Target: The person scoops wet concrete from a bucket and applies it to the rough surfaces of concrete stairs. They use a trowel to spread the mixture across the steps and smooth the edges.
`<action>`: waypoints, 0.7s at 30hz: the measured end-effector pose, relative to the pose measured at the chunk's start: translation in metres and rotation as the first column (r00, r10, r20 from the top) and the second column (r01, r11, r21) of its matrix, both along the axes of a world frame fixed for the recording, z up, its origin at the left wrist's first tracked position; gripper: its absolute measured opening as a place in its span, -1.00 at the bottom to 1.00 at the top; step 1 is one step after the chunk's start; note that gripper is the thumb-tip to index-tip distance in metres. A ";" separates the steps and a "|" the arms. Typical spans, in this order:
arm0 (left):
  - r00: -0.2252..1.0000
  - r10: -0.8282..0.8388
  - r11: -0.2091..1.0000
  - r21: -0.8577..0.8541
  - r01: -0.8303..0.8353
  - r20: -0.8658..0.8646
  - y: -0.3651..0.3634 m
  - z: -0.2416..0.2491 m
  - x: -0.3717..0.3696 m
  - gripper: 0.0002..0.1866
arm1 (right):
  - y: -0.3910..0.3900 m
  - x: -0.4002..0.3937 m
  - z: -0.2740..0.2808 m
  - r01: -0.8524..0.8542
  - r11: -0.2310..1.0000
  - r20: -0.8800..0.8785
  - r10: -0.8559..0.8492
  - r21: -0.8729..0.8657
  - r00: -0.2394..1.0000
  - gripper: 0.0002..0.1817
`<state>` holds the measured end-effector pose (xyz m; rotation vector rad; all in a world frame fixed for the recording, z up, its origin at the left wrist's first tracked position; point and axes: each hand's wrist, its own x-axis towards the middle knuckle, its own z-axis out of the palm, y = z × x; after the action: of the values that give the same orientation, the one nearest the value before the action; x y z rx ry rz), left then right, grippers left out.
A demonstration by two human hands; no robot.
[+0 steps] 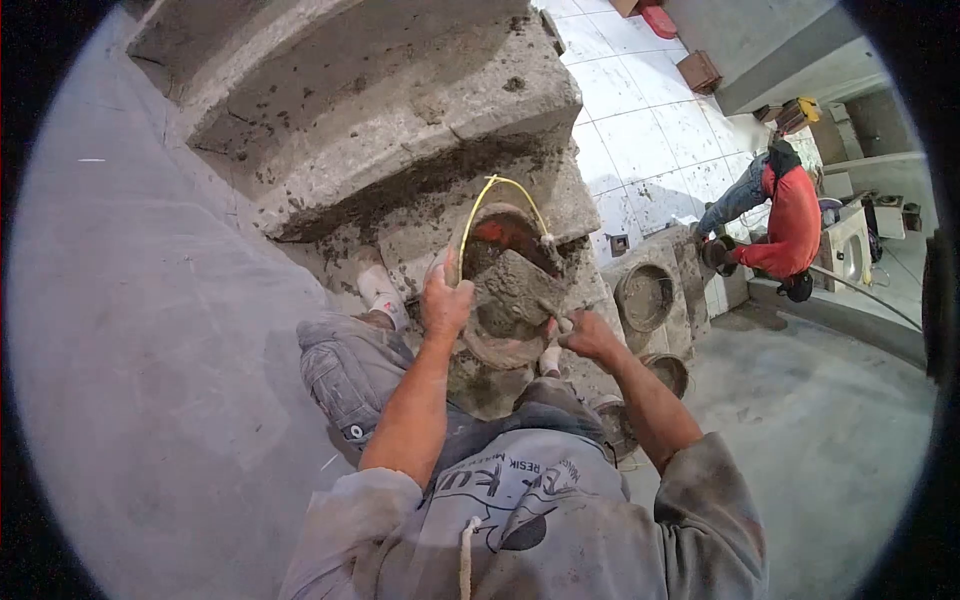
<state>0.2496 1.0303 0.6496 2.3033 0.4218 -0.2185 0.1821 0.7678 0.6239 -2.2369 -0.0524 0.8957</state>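
Observation:
A round bucket [505,350] with wet grey mortar in it stands on the rough concrete stairs in front of my body. My left hand [446,300] is closed on the bucket's left side, beside the foot of its thin yellow handle [517,184]. The handle arches up over the far rim. In my right hand [592,337] is the handle of a trowel [515,285], its blade over the bucket's opening. A thick heap of mortar covers most of the blade. Reddish inner wall shows at the bucket's far side.
Concrete steps [420,110] rise ahead, spattered with mortar. To the right sit a mortar-filled bucket [645,297] and a smaller bucket [665,374]. Beyond, a person in a red top [795,220] bends over near white floor tiles [640,145]. A plain grey wall [180,350] borders the left.

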 end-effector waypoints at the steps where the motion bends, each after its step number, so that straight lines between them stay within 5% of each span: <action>1: 0.996 0.044 0.999 -0.004 -0.044 -0.074 0.001 0.011 -0.001 -0.42 | 0.000 -0.002 0.012 0.080 0.994 -0.123 -0.070 0.078 0.990 -0.62; 2: 0.986 0.084 0.996 -0.004 -0.085 -0.141 0.003 0.020 0.000 -0.40 | -0.002 -0.006 0.021 0.089 0.993 -0.109 -0.080 0.081 0.991 -0.62; 4: 0.991 0.099 0.995 -0.002 -0.099 -0.087 0.023 -0.007 -0.007 -0.41 | -0.002 -0.020 0.033 0.363 0.906 -0.363 -0.269 0.219 0.892 -0.60; 5: 0.994 0.109 0.994 -0.023 -0.109 -0.026 0.038 -0.019 -0.012 -0.41 | -0.006 -0.045 -0.025 0.313 0.923 -0.182 -0.276 0.224 0.944 -0.53; 6: 0.993 0.114 0.993 -0.045 -0.113 0.030 0.046 -0.021 -0.017 -0.42 | -0.003 -0.051 -0.017 0.335 0.911 -0.168 -0.301 0.241 0.939 -0.53; 8: 0.978 0.139 0.987 -0.058 -0.149 -0.155 0.045 0.016 -0.026 -0.45 | -0.007 -0.056 0.021 0.598 0.741 -0.381 -0.480 0.305 0.790 -0.44; 10: 0.992 0.094 0.995 -0.014 -0.095 -0.083 0.057 -0.002 -0.045 -0.52 | -0.011 -0.059 0.040 0.538 0.786 -0.257 -0.476 0.305 0.841 -0.36; 12: 0.989 0.095 0.995 -0.029 -0.099 -0.110 0.058 0.004 -0.054 -0.54 | -0.012 -0.069 0.040 0.824 0.424 -0.527 -0.633 0.376 0.567 -0.48; 13: 0.982 0.118 0.991 -0.040 -0.125 -0.150 0.058 0.006 -0.056 -0.56 | -0.012 -0.069 0.043 0.823 0.425 -0.521 -0.637 0.376 0.567 -0.48; 15: 0.967 0.180 0.978 -0.074 -0.196 -0.181 0.066 0.013 -0.054 -0.54 | -0.008 -0.067 0.049 0.945 0.221 -0.617 -0.717 0.240 0.324 -0.52; 18: 0.931 0.286 0.926 -0.185 -0.329 -0.226 0.089 -0.014 -0.048 -0.50 | 0.004 -0.066 0.011 0.978 0.017 -0.613 -0.777 0.207 0.143 -0.58; 21: 0.916 0.353 0.915 0.273 -0.295 -0.191 0.094 -0.036 -0.046 -0.52 | 0.032 -0.034 -0.027 0.938 -0.060 -0.437 -0.894 0.341 0.102 -0.52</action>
<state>0.2036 1.1245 0.6134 2.4021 0.9960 -0.2895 0.1477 0.8000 0.5970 -1.0826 1.0587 0.0570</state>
